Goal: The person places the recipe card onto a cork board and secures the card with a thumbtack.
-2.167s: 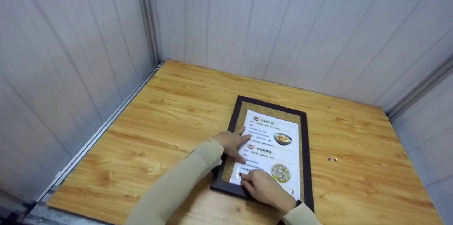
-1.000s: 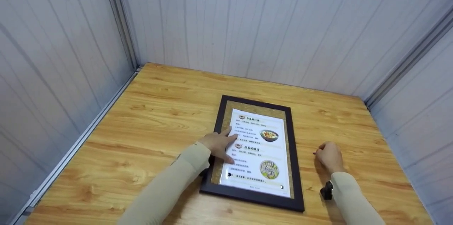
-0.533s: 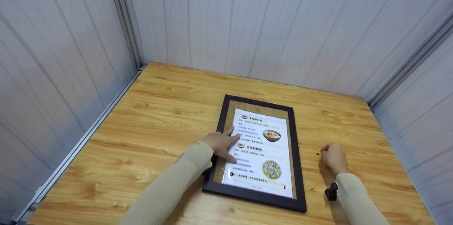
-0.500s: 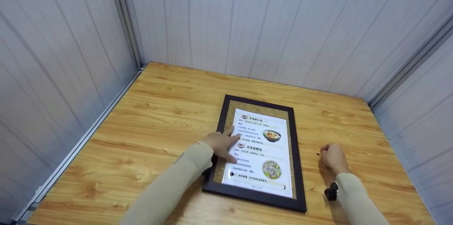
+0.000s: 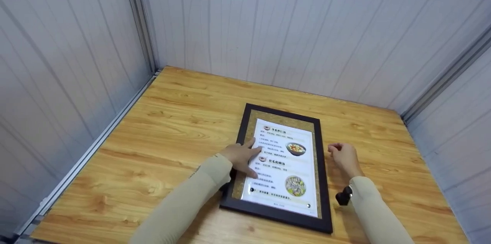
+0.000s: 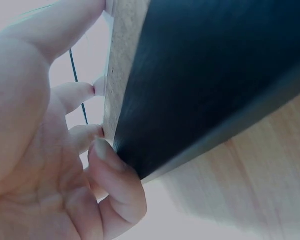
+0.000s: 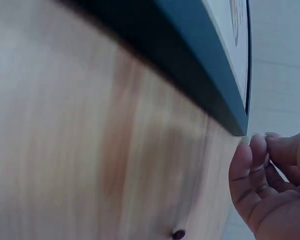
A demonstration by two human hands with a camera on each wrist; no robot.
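Right hand (image 5: pixel 344 156) moved nearer frame (image 5: pixel 324 182) edge; left hand (image 5: pixel 242 155) pressing sheet (image 5: pixel 285 167).

Framed menu (image 5: pixel 284 167) flat on table (image 5: pixel 172 129), left hand (image 5: pixel 241 155) on it, right hand (image 5: pixel 344 157) beside.

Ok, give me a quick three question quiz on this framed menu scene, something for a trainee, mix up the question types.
1. True or false: the left hand rests on the sheet inside the dark frame.
2. Where is the right hand? A) flat on the sheet B) beside the frame's right edge, above the wooden table C) against the wall panels
3. Fill in: the printed sheet lies on a ____ coloured cork-like backing.

Key
1. True: its fingers lie spread over the sheet's left part.
2. B: its fingers are loosely curled; whether they pinch something small cannot be told.
3. Golden-brown.
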